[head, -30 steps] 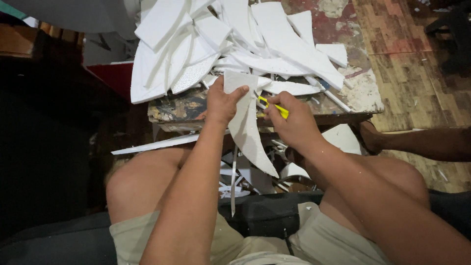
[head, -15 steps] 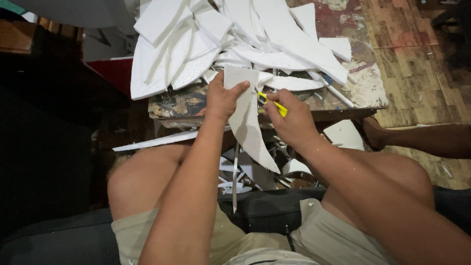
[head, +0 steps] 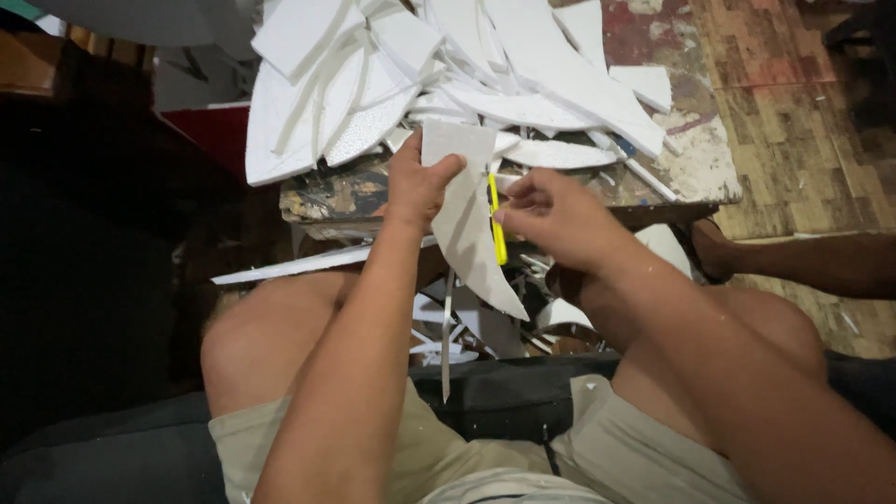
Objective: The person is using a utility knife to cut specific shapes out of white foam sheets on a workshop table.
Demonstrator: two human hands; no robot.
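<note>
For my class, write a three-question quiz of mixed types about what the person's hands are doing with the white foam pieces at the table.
1. True or false: the left hand grips a tapering white foam piece.
2. The right hand holds a tool coloured: A red, B yellow, C blue?
3. Fill in: the pile of cut white foam pieces lies on a paint-stained ____.

Key: 1 true; 2 B, the slim yellow cutter; 3 table.

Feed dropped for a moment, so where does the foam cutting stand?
Done: many cut white pieces piled on the table. In hand: left hand holds a white foam piece; right hand runs a yellow cutter along its edge. Left: finishing this cut; uncut stock isn't distinguishable.
</note>
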